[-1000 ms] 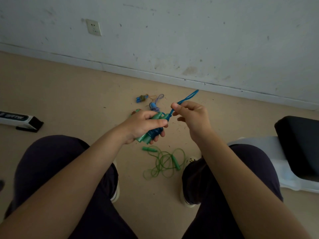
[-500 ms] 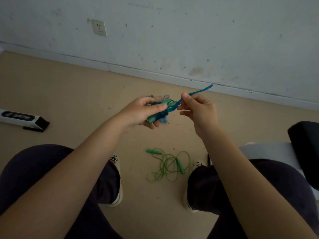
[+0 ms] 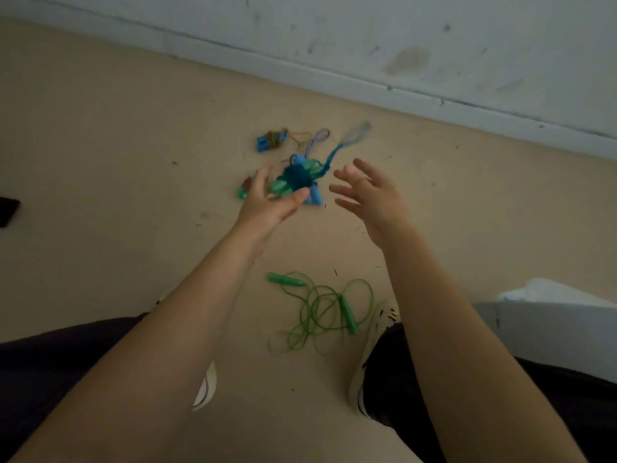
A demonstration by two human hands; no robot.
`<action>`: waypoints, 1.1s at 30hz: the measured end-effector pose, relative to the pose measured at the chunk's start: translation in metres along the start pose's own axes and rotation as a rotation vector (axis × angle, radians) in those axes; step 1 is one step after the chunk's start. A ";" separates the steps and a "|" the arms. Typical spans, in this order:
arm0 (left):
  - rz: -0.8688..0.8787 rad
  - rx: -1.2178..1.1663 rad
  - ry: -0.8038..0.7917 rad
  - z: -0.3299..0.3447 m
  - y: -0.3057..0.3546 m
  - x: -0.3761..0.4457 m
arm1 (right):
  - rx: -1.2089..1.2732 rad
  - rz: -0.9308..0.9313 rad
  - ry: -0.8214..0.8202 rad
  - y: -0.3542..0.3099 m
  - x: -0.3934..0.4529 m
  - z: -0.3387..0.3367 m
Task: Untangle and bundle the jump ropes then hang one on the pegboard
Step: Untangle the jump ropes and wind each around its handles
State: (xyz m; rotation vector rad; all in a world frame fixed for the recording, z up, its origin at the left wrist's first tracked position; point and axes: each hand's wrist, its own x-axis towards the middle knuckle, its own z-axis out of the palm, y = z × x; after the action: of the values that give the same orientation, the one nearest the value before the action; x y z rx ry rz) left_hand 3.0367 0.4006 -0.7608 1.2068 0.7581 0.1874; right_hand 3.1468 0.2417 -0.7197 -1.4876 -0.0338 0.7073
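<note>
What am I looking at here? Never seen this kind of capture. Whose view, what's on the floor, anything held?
No robot here: a person wears a camera on their head, so the one view looks forward and down past their own arms and knees to a tan floor by a white wall. The left hand and right hand both have fingers spread and grip nothing. Between them is a blurred bundled jump rope, blue cord wound round green handles; whether it is in the air or touching the left fingers cannot be told. A loose green jump rope lies tangled by the feet, and another small bundle with blue handles lies nearer the wall.
</note>
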 end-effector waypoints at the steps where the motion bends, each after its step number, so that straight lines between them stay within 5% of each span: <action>1: -0.020 0.090 -0.004 -0.006 -0.009 0.011 | -0.041 0.040 0.015 0.012 0.011 -0.006; 6: -0.222 0.632 0.032 -0.038 -0.099 0.033 | -0.560 0.313 0.117 0.119 0.027 -0.033; 12: -0.247 1.029 -0.146 -0.053 -0.185 0.018 | -1.052 0.489 -0.025 0.222 0.010 -0.054; 20: -0.155 1.252 -0.179 -0.034 -0.216 0.009 | -0.978 0.324 -0.112 0.264 -0.005 -0.027; 28: -0.414 0.673 -0.371 -0.023 -0.180 -0.003 | -0.585 0.391 -0.061 0.206 -0.011 -0.023; 33: -0.314 0.405 -0.392 -0.008 -0.095 -0.020 | -0.430 0.275 -0.046 0.118 -0.024 -0.012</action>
State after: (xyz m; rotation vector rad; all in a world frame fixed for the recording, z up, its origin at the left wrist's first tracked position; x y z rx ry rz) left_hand 2.9929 0.3614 -0.8384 1.4278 0.6431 -0.4714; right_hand 3.0849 0.2115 -0.8188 -1.9093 -0.0165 1.0013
